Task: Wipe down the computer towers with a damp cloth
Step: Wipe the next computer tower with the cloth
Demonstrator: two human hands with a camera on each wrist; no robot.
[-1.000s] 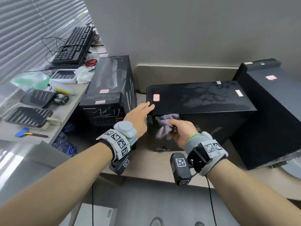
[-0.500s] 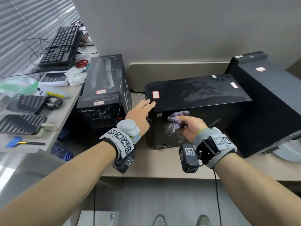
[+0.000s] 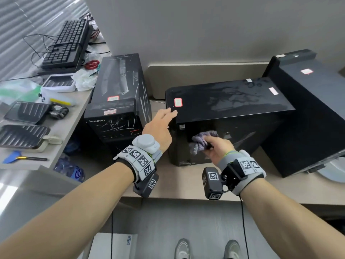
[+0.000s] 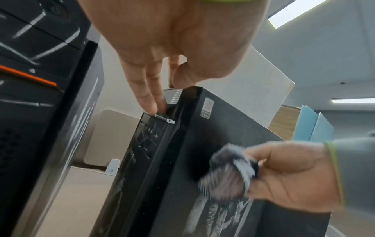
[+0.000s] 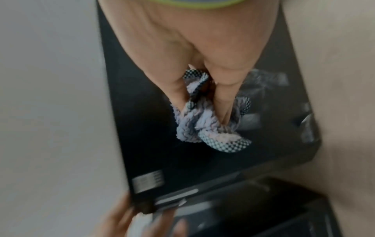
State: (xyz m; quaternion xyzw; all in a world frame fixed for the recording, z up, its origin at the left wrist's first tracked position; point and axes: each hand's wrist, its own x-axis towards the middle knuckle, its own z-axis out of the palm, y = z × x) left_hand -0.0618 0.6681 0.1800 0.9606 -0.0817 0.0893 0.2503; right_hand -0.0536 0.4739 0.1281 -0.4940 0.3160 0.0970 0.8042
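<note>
A: Where is your cloth?

B: Your right hand has it. The fingers curl round a bunched wad of purple-grey fabric with a checked edge, and you press it against the dark side panel of the middle tower, near that panel's front end. The cloth is blurred in the left wrist view, so its folds are hard to read there.

A: And your other hand?

B: Your left hand rests on the top front corner of that same tower. Its fingers are straight and lie on the upper edge of the front panel; they close on nothing. The thumb sits on the corner beside them.

A: How do the towers stand?

B: Three black towers sit on a beige ledge against the wall. The Lenovo tower, streaked with pale scratches, stands upright to the left of the one you hold, with a gap between them. The right tower leans tilted just beside the middle one's far end. The middle tower's top shows dull smeary patches and a small red-edged sticker close to your left fingertips.

A: Anything else nearby?

B: A side desk on your left carries two stacked keyboards, some cables and a few trays.
</note>
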